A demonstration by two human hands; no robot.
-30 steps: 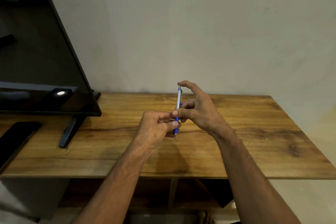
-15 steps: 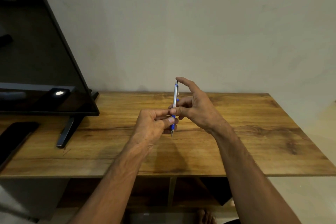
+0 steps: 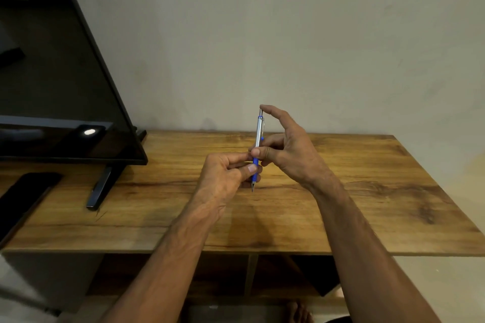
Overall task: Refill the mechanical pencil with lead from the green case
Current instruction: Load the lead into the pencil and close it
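A mechanical pencil (image 3: 258, 131) with a silver barrel and a blue grip stands upright, tip down, above the wooden table (image 3: 354, 191). My right hand (image 3: 286, 151) holds it at mid-barrel between thumb and fingers, and its index fingertip rests on the pencil's top end. My left hand (image 3: 227, 174) pinches the blue grip near the tip with thumb and fingers. The green lead case is not in view.
A dark TV screen (image 3: 60, 92) on a black foot (image 3: 101, 187) stands at the left of the table. A black phone-like slab (image 3: 23, 196) lies at the far left. Open shelves show under the tabletop, and a bare foot (image 3: 299, 312) is on the floor.
Both hands and the pencil stay in nearly the same place. The right index fingertip has shifted slightly on the pencil's top end.
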